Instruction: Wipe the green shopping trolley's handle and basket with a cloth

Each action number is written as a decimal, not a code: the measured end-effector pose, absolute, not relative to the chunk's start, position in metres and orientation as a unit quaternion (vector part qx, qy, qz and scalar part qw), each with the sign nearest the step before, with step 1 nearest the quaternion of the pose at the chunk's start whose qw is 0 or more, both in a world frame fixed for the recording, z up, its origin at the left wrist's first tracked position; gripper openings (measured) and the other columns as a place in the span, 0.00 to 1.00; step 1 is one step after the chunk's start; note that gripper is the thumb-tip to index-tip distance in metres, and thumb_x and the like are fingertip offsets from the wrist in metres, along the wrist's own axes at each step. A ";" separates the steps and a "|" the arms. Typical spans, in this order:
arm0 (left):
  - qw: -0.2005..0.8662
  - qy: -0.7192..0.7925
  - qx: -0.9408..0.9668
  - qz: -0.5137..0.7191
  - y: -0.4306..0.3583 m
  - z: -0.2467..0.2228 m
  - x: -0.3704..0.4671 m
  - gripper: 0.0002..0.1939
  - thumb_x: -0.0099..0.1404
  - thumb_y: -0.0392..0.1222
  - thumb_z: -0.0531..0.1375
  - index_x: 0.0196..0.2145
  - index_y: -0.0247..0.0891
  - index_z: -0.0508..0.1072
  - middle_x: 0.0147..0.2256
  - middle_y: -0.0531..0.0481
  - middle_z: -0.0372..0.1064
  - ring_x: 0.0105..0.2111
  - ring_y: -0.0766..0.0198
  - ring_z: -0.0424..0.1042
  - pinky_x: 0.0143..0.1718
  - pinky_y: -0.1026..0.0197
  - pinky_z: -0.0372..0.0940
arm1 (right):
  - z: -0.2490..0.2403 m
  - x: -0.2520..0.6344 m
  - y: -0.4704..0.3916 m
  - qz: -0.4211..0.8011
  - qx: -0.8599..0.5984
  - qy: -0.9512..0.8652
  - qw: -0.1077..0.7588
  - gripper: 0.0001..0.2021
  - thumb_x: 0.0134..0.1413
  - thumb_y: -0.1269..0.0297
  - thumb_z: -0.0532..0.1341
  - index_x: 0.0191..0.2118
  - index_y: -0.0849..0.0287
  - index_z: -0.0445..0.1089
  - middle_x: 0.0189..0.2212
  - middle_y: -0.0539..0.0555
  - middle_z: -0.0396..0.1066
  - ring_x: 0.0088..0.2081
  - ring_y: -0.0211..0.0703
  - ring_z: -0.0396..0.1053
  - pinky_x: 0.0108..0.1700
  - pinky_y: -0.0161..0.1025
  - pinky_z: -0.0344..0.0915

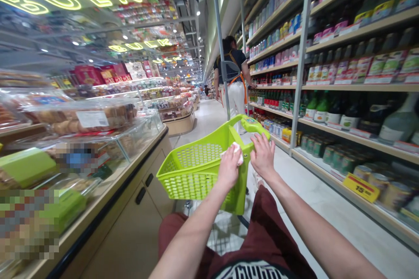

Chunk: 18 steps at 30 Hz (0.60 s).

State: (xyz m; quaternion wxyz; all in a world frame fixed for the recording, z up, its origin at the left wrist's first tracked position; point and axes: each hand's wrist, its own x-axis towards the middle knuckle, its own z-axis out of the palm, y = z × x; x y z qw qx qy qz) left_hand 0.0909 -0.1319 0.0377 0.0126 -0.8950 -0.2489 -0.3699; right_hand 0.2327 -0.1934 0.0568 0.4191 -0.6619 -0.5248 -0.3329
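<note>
A lime-green plastic shopping cart point(190, 185) with a perforated basket stands in front of me, turned at an angle; its basket looks bare inside. My left hand point(229, 166) is closed around a crumpled white tissue point(240, 158) at the basket's near edge. Over the cart's green handle point(257, 127), to the right, my right hand point(263, 156) curls its fingers, and its palm side is hidden. Below the green basket, part of a wire frame and a wheel show between my legs.
On the left runs a display counter point(131, 183) with packaged baked goods point(88, 117). Shelves of bottles and cans point(347, 126) line the right side. Ahead in the aisle, a person point(234, 69) in a dark top and orange-strapped apron faces away, near a grey pole point(220, 30).
</note>
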 end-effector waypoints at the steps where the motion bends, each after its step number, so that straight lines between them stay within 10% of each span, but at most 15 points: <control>1: 0.024 -0.232 -0.902 -0.362 -0.134 0.041 0.096 0.26 0.59 0.30 0.49 0.55 0.40 0.58 0.59 0.42 0.47 0.58 0.56 0.48 0.55 0.49 0.50 | 0.057 0.233 -0.193 -0.334 -0.662 -0.527 0.416 0.23 0.45 0.74 0.49 0.50 0.60 0.61 0.53 0.59 0.59 0.58 0.52 0.48 0.56 0.59 0.40; 18: 0.020 -0.287 -0.881 -0.376 -0.114 0.014 0.055 0.27 0.57 0.28 0.49 0.55 0.42 0.58 0.58 0.43 0.51 0.57 0.57 0.51 0.55 0.48 0.52 | 0.049 0.216 -0.195 -0.314 -0.661 -0.548 0.405 0.22 0.45 0.74 0.50 0.50 0.61 0.61 0.53 0.60 0.59 0.58 0.52 0.47 0.56 0.59 0.41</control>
